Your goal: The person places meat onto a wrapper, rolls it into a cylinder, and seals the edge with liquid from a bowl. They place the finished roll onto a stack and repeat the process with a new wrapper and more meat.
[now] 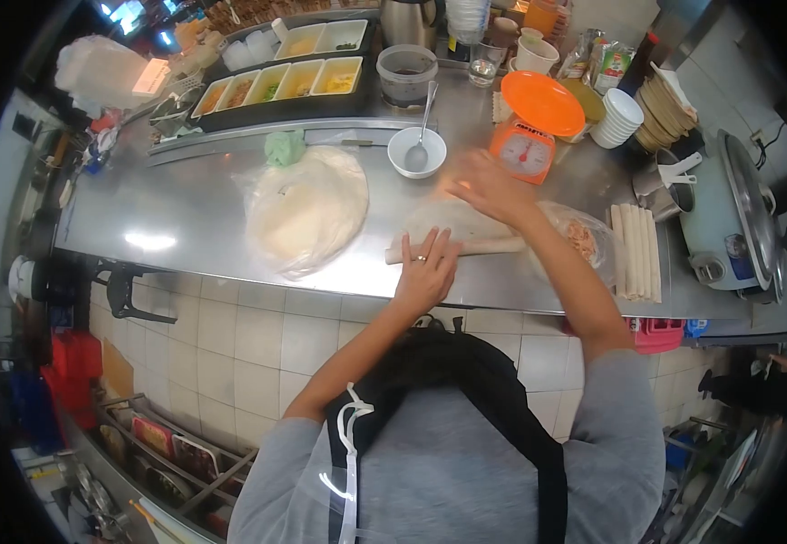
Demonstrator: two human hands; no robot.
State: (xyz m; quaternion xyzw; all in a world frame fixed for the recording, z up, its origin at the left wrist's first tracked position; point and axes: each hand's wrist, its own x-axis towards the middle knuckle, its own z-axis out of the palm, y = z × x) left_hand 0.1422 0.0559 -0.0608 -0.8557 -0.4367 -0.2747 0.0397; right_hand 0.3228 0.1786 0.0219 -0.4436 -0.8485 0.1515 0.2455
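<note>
A long, pale spring roll (491, 246) lies along the near side of the steel counter, with part of its thin wrapper (452, 218) spread flat behind it. My left hand (426, 265) rests on the roll toward its left end, fingers spread over it. My right hand (487, 188), smeared by motion, is above the wrapper's far side, close to a white bowl (404, 150) with a spoon (426, 118) in it. Left of my hands sits a stack of round wrappers (307, 213) in clear plastic. A plastic bag (584, 238) of shredded orange-brown filling lies beside my right forearm.
Several finished rolls (636, 254) are lined up at the right. An orange scale (522, 154) with an orange plate (543, 102) stands behind my right hand. Trays of fillings (276, 86) sit at the back left; a large cooker (729, 218) stands far right.
</note>
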